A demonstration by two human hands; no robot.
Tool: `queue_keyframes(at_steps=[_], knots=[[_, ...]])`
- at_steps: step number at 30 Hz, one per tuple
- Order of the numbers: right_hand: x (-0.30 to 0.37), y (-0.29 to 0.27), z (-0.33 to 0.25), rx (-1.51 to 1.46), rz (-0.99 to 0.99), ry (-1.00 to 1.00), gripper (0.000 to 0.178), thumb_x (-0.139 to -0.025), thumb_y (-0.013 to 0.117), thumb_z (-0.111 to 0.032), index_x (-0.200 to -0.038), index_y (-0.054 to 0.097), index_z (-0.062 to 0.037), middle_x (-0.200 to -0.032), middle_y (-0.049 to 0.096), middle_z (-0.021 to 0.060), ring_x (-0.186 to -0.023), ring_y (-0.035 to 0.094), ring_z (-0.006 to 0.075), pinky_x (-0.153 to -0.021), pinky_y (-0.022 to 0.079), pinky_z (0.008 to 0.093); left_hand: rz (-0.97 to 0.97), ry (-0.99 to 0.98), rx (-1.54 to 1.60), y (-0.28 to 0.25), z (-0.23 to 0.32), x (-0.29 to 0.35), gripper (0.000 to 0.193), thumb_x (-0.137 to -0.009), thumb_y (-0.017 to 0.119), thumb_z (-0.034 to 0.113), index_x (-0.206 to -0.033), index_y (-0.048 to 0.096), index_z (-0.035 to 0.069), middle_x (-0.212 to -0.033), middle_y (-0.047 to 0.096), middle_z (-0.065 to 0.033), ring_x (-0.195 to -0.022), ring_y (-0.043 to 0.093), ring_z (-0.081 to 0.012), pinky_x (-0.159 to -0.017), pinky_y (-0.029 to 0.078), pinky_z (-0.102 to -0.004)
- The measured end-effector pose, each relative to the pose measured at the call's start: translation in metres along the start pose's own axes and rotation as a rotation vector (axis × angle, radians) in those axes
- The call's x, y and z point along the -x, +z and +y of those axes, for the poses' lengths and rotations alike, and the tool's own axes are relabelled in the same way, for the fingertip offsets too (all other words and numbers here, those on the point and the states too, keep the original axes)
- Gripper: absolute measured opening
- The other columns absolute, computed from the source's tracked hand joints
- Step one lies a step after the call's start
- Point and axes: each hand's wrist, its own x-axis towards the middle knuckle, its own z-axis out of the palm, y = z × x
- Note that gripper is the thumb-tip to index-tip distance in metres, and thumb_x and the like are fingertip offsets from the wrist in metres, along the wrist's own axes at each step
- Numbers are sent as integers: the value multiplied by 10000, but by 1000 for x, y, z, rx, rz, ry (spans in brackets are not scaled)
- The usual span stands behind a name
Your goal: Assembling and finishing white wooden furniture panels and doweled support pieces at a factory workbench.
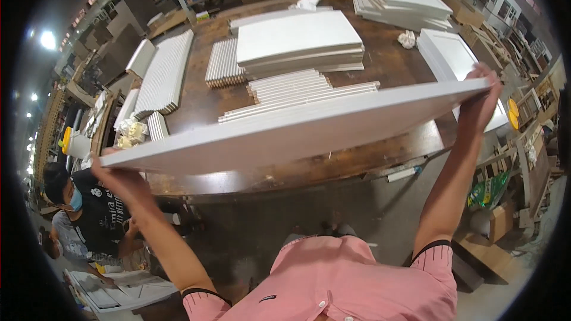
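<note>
A long white panel point(285, 137) is held up in front of me, above the near part of the brown table point(205, 95). My left hand point(122, 179) grips its left end, and my right hand point(480, 90) wraps round its right end, which is higher in the picture. Both hands are closed on the board. Behind it, white slats point(288, 92) lie side by side on the tabletop, partly hidden by the panel. Past them rises a stack of white panels point(297, 38), with a bundle of white strips point(224, 62) at its left.
More white strips point(166, 74) lie at the table's left, near crumpled cloths point(131, 132). Another panel stack point(401, 0) stands at the far right, a framed white panel point(446, 53) nearer. A co-worker point(89, 211) is at my left. Wood pieces point(488, 244) crowd the right floor.
</note>
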Motion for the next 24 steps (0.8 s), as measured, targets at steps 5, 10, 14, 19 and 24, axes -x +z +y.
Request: queue_keyframes(at_steps=[5, 10, 14, 19, 24], knots=[[6, -19, 66, 65, -39, 59, 455, -1068, 409, -395, -1222, 632, -30, -831, 598, -3, -749, 536, 111, -683, 444, 258, 6, 54, -133, -12, -65, -12, 490, -1010, 511, 566, -801, 581, 129, -782, 591, 2, -780, 586, -158, -760, 462, -315], [26, -20, 108, 185, -158, 145, 511, -1042, 359, -417, -1234, 640, -35, -872, 687, 72, -834, 607, 153, -760, 462, 295, -147, -115, -135, -33, -112, -22, 509, -981, 512, 622, -857, 574, 132, -802, 526, 38, -800, 503, -125, -736, 399, -300], [30, -20, 103, 190, -76, 132, 469, -1029, 398, -394, -1165, 665, -34, -848, 664, 61, -850, 589, 149, -772, 448, 293, -168, -110, -141, -39, -115, -18, 522, -993, 479, 642, -919, 559, 131, -851, 526, 29, -816, 511, -128, -749, 411, -313], [16, -33, 88, 138, -15, 61, 419, -1025, 439, -350, -1024, 704, -25, -830, 608, 47, -839, 567, 153, -804, 439, 282, 6, -62, -140, -20, -89, 3, 503, -980, 511, 631, -992, 566, 132, -937, 561, 0, -932, 551, -158, -819, 448, -365], [-13, 11, -16, 157, -52, -94, 474, -1078, 366, -379, -1202, 635, -9, -902, 600, 32, -846, 575, 151, -791, 489, 312, -91, -1, 11, 6, 2, -16, 435, -984, 540, 529, -871, 544, 109, -890, 550, -30, -918, 583, -173, -872, 462, -372]])
